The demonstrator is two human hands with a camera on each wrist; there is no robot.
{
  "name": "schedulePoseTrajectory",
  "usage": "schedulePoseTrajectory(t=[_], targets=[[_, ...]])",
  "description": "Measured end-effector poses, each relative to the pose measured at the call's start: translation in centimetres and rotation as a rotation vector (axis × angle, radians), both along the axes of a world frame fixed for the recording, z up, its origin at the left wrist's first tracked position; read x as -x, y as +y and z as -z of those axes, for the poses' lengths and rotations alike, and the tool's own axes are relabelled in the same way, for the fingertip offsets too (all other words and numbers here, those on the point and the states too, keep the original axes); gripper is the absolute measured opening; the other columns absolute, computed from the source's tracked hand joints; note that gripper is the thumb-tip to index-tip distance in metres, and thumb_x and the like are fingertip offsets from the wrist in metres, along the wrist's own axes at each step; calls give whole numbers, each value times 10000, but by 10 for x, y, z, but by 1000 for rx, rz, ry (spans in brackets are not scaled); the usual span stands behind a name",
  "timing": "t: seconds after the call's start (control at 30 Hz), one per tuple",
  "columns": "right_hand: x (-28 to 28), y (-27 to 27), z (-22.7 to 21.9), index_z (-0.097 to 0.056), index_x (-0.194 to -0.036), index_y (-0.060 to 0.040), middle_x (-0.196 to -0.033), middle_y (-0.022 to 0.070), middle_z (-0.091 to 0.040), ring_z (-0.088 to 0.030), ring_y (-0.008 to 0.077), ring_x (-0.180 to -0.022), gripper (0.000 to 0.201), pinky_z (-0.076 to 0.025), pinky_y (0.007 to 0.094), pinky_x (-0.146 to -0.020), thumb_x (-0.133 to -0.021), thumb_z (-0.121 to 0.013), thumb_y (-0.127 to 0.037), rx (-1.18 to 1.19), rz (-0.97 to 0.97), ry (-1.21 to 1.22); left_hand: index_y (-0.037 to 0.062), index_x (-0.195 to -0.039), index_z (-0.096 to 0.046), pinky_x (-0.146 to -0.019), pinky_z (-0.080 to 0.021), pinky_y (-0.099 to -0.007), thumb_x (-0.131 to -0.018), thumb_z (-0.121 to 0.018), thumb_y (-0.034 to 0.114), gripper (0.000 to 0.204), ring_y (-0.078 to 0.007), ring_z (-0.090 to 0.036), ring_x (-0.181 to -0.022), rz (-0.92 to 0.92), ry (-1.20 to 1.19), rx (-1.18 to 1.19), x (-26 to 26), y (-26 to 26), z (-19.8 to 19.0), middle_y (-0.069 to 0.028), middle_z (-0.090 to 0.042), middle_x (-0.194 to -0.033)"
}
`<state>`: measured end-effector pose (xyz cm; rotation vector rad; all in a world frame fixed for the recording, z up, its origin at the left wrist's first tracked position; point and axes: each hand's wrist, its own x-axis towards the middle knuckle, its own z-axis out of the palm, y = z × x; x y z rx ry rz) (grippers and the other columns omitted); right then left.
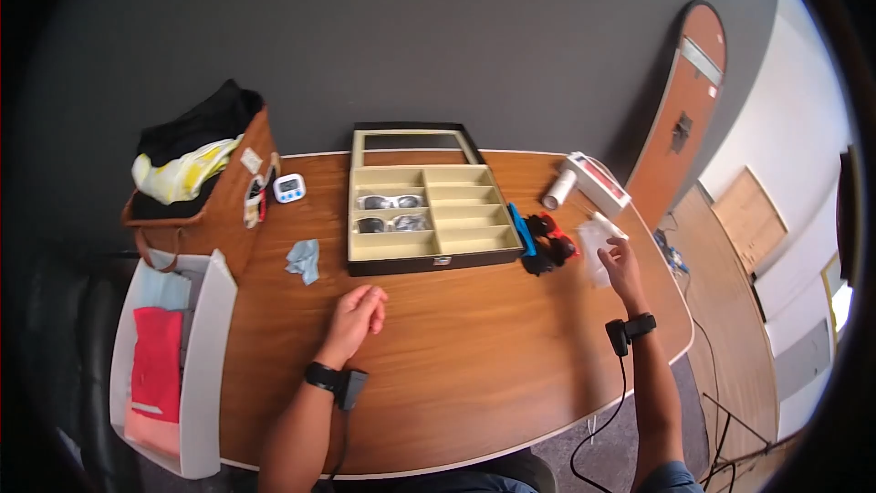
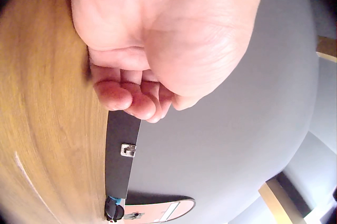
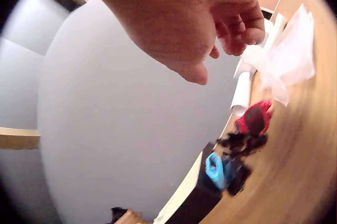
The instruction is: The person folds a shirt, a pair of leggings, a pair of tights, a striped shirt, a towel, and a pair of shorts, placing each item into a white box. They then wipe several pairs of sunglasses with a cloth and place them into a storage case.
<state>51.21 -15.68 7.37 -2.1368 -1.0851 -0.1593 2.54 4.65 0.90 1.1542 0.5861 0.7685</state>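
Note:
My left hand (image 1: 354, 324) is over the wood table in front of the display case (image 1: 392, 267), fingers loosely curled and holding nothing; the left wrist view shows the same hand (image 2: 163, 34) with its fingertips bent toward the palm. At the right, my right hand (image 1: 622, 272) is beside a crumpled translucent white bag (image 1: 593, 254). In the right wrist view its fingers are loosely bent, with the bag (image 3: 295, 58) beyond them; no grip on it shows. Two pairs of glasses, one above the other (image 1: 391, 203), lie in the case's left compartments.
Red, black and blue sunglasses (image 1: 550, 248) lie right of the case. Behind them are a white roll (image 1: 559, 190) and a white box (image 1: 598, 184). Leftward are a blue cloth (image 1: 303, 261), a timer (image 1: 289, 188), a brown bag (image 1: 228, 228) and a white bin (image 1: 208, 356).

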Motion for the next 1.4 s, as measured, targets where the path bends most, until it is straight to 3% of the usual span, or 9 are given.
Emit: schedulePoseTrajectory(t=[0.1,0.27,0.57,0.73,0.93,1.1,1.27,1.3,1.4], targets=[[105,44,-58,-609,-1111,-24,-858,100,-617,-588,186,-696,371,-483,337,-638,-866,-705,-285,137,-118,107,34,-923,-581,-470,-388,-213,-1030,-471,258,271,-63,-471,-519,-13,3,-9,2,0,-3,5,-525,-652],[160,108,-67,-629,-1066,-20,-853,138,-648,-659,291,-794,309,-513,377,-697,-849,-688,-233,143,-372,-32,34,-917,-580,-474,-399,-216,-1031,-471,263,278,-64,-477,-524,25,-15,-27,2,2,1,3,-530,-657],[32,76,-20,-631,-1107,-48,-855,161,-683,-669,321,-814,365,-512,408,-734,-865,-660,-319,231,-154,-105,38,-929,-569,-478,-392,-217,-1033,-462,253,262,-77,-478,-518,22,-16,3,2,2,2,-1,-527,-661],[64,48,-20,-543,-1276,-94,-1074,228,-606,-628,366,-965,631,-501,431,-814,-811,-709,-488,317,-93,-49,35,-933,-567,-477,-394,-224,-1031,-467,255,260,-85,-484,-525,14,16,-14,2,3,0,-8,-526,-671],[77,23,1,-409,-1382,-138,-1179,231,-539,-556,414,-1092,708,-497,483,-863,-742,-706,-188,489,-111,-233,26,-925,-579,-475,-400,-216,-1030,-475,259,276,-71,-480,-519,2,2,15,1,2,3,-5,-528,-666],[35,10,22,-518,-1271,-109,-908,180,-612,-609,424,-870,457,-521,436,-794,-820,-592,-90,190,-7,-269,26,-926,-580,-474,-400,-214,-1029,-478,261,275,-71,-483,-521,2,-3,9,1,3,4,-5,-531,-670],[-35,-15,4,-525,-1234,-11,-803,106,-605,-610,255,-672,407,-507,386,-626,-842,-605,-86,-78,53,308,29,-926,-581,-472,-397,-213,-1029,-477,258,272,-71,-487,-524,5,-3,1,0,3,6,-3,-531,-669],[-37,-21,6,-530,-1248,-36,-811,138,-627,-613,276,-744,442,-510,374,-699,-816,-622,-62,27,158,-179,31,-924,-581,-472,-395,-213,-1029,-476,258,272,-70,-485,-523,7,-4,3,0,3,6,-3,-531,-668],[-6,-23,-4,-533,-1256,-36,-848,165,-622,-612,281,-789,454,-504,389,-738,-825,-657,-109,90,153,-431,34,-920,-579,-474,-392,-213,-1029,-476,260,271,-70,-482,-521,-1,-4,9,1,3,3,-3,-528,-666]])
